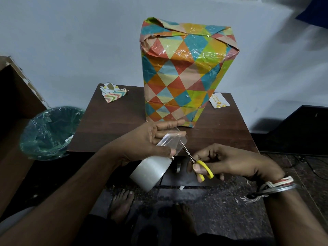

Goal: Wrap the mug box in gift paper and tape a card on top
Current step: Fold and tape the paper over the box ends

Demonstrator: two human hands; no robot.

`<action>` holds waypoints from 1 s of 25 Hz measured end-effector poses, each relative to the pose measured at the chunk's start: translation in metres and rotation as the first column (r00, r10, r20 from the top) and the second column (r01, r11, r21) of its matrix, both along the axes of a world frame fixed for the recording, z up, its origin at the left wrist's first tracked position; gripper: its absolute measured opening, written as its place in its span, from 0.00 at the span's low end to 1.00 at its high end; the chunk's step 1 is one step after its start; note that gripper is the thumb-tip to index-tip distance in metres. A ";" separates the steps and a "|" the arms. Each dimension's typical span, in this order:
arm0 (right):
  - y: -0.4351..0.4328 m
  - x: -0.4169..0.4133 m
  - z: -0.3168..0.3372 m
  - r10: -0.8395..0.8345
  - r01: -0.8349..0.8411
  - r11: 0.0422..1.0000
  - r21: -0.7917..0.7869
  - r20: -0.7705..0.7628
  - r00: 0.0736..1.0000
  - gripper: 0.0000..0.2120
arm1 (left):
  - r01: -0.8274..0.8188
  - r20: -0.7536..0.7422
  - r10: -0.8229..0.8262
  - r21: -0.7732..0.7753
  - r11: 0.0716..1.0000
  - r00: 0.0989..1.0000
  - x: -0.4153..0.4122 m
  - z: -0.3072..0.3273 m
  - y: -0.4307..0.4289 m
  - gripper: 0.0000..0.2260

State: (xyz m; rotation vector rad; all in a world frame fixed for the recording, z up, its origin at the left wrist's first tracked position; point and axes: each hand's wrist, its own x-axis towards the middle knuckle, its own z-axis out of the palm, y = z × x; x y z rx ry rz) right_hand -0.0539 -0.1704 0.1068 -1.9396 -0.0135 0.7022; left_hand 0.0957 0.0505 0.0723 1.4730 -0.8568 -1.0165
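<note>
One glossy tape strip (170, 142), yellow-handled scissors (205, 166)

I see the wrapped box (182, 71) on the table (110, 125), the card (219, 102) just right of it, perhaps partly behind it. Paper scraps (113, 94) lie at the back left corner; the bin (49, 132) stands left of the table. Before the box, the left hand (147, 139) holds tape (150, 172), the right hand (230, 162) scissors (205, 170).

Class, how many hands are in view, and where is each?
2. The left hand pinches the tape strip before the wrapped box; the right hand grips the yellow-handled scissors.
</note>
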 end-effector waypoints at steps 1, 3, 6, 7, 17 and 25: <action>0.000 0.001 -0.001 -0.006 0.006 1.000 0.003 0.000 1.000 0.14 | 0.004 -0.002 -0.004 0.001 1.000 1.000 0.000 0.000 0.000 0.35; 0.000 0.002 -0.001 -0.020 0.020 1.000 0.009 0.002 1.000 0.17 | 0.005 -0.010 -0.005 0.002 1.000 1.000 -0.001 0.001 0.001 0.35; -0.001 0.003 -0.004 -0.040 0.040 0.999 -0.005 0.020 0.999 0.19 | 0.011 -0.018 -0.011 0.000 1.000 1.000 -0.001 0.003 0.001 0.35; -0.001 0.003 -0.004 -0.044 0.044 0.999 -0.004 0.030 0.999 0.17 | 0.013 -0.019 -0.013 0.000 1.000 1.000 -0.001 0.003 0.002 0.35; -0.001 0.004 -0.002 -0.062 0.060 0.997 0.043 0.037 0.997 0.17 | 0.015 -0.041 -0.016 -0.009 1.000 0.999 -0.003 0.009 0.003 0.35; -0.001 0.005 -0.004 -0.087 0.082 0.995 0.059 0.093 0.992 0.11 | 0.028 -0.047 -0.029 -0.011 1.000 0.998 -0.004 0.011 0.003 0.35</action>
